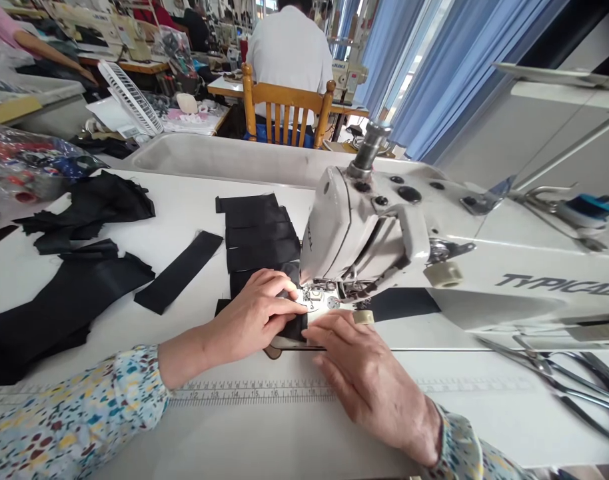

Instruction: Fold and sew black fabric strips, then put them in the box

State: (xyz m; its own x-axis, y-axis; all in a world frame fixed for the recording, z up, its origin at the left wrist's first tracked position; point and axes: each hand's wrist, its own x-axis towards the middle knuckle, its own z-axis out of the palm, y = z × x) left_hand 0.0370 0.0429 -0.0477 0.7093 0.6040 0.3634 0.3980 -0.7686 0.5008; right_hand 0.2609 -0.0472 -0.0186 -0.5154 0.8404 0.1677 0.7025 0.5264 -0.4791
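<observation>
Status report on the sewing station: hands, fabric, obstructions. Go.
Left hand flat on black fabric piece at the needle. Right hand beside it on sewing machine bed. Scissors lie clear, right.

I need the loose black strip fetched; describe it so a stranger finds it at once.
Start at the white sewing machine and move left past the stack of black pieces. The strip lies alone and slanted on the white table, flat and single, unlike the crumpled cloth heaps farther left.

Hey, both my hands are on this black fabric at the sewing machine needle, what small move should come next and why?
Probably ease the black fabric forward under the needle. The left hand presses it flat beside the presser foot, and the right hand rests at its front edge, so both are placed to guide it.
</observation>
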